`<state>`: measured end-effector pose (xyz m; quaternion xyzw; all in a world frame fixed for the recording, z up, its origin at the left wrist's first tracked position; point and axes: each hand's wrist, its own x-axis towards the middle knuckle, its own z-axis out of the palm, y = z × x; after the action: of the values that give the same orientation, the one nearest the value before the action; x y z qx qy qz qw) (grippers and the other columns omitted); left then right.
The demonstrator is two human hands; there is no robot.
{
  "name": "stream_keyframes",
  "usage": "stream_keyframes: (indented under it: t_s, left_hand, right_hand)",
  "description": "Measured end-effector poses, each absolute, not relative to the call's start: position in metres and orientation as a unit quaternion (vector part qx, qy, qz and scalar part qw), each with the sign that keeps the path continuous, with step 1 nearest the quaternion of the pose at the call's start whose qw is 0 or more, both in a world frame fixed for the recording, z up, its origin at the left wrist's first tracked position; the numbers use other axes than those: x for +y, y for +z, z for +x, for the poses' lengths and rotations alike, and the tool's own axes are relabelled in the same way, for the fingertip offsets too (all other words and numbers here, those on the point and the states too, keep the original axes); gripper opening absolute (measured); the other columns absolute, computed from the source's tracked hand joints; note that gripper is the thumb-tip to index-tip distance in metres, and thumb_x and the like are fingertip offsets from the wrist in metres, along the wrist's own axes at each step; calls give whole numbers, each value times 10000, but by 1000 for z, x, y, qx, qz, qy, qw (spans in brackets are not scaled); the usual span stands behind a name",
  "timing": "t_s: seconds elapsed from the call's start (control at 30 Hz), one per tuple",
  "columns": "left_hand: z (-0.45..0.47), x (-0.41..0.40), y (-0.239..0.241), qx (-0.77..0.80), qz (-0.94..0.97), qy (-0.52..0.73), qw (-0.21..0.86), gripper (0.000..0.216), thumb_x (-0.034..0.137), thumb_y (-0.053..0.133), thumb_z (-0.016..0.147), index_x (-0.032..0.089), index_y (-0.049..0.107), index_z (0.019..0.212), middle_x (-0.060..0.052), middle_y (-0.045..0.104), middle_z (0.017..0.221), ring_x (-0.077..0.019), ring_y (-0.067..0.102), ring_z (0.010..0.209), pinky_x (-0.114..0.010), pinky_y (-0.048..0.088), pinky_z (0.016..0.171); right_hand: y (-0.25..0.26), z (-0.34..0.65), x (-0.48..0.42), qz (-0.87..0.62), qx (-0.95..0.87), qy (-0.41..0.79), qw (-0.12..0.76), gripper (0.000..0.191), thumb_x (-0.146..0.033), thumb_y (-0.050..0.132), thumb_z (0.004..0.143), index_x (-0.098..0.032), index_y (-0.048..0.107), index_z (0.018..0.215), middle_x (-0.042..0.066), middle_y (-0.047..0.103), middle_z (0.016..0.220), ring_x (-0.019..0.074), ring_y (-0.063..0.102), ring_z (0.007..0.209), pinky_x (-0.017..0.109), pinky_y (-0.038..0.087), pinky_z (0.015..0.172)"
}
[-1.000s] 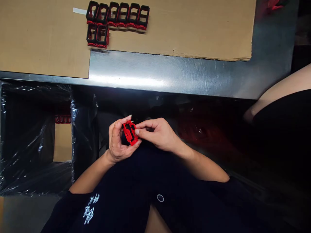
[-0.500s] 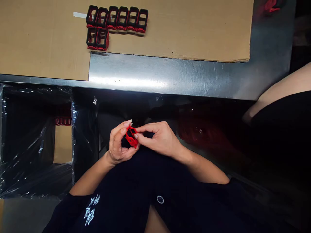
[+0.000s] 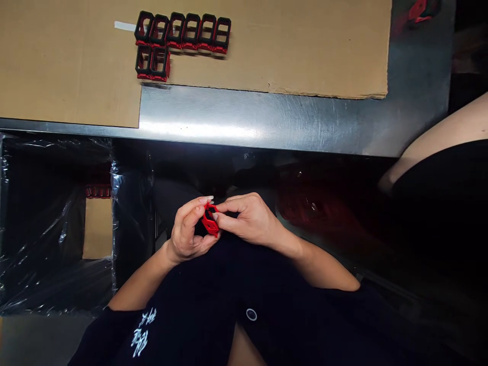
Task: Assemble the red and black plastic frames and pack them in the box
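Between my hands, in front of my body, is a red plastic frame [image 3: 210, 225] with an open middle. My left hand [image 3: 188, 231] holds it from the left, fingers along its upper end and thumb at its lower end. My right hand [image 3: 249, 218] pinches its right edge between thumb and forefinger. Whether a smaller piece sits between those fingertips I cannot tell. Farther off, on the cardboard [image 3: 305, 56], stand several red and black frames [image 3: 190, 31] in a row, with two more frames [image 3: 152, 63] in front of them.
The metal table edge [image 3: 267, 122] runs across ahead of me. At the left stands a box lined with clear plastic [image 3: 114, 203], holding cardboard and red frames [image 3: 98, 191]. Another person's arm [image 3: 438, 124] rests at the right. A blurred red part [image 3: 419, 10] shows at the far right corner.
The red frame has shifted slightly right and down and turned a little in my hands. At the far right corner, the blurred red part has moved left and a dark shape shows beside it.
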<state>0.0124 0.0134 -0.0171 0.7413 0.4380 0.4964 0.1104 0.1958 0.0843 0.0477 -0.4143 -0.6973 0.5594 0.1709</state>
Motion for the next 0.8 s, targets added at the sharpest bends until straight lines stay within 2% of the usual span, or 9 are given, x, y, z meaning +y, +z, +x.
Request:
stream_keyframes:
  t_s: [0.2, 0.33, 0.47, 0.7, 0.8]
  left_hand:
    - [14, 15, -12, 447, 743, 489, 95, 900, 197, 827, 788, 156, 362, 1558, -163, 608, 1274, -275, 714, 1120, -405, 684, 871]
    - [13, 17, -11, 430, 761, 479, 81, 845, 221, 793, 830, 129, 364, 1552, -163, 611, 1241, -273, 713, 1122, -406, 682, 871]
    - [11, 17, -12, 424, 768, 475, 72, 800, 228, 794, 831, 168, 399, 1524, -156, 619, 1242, -290, 722, 1117, -431, 685, 859]
    - [13, 16, -9, 423, 764, 479, 95, 860, 230, 829, 803, 123, 387, 1533, -181, 627, 1236, -301, 730, 1103, -418, 681, 858]
    - [13, 15, -9, 434, 759, 474, 104, 858, 260, 833, 806, 171, 388, 1535, -164, 634, 1236, -293, 739, 1082, -418, 683, 843]
  right_hand:
    - [48, 202, 88, -373, -696, 595, 149, 249, -201, 596, 936, -163, 840, 898, 1, 729, 704, 82, 584, 565, 209, 408, 585]
    - [48, 203, 89, -377, -685, 612, 124, 255, -228, 607, 938, -169, 836, 845, -6, 722, 688, 86, 588, 574, 212, 388, 567]
    - [47, 202, 89, -401, -683, 602, 104, 244, -228, 627, 922, -175, 834, 805, -13, 706, 651, 90, 579, 564, 225, 356, 542]
    - [53, 206, 93, -364, -659, 651, 95, 280, -229, 585, 952, -172, 813, 801, -6, 764, 722, 104, 644, 614, 209, 422, 593]
    - [54, 210, 96, -346, -662, 659, 87, 295, -277, 575, 976, -167, 819, 853, -6, 757, 712, 101, 621, 591, 204, 414, 572]
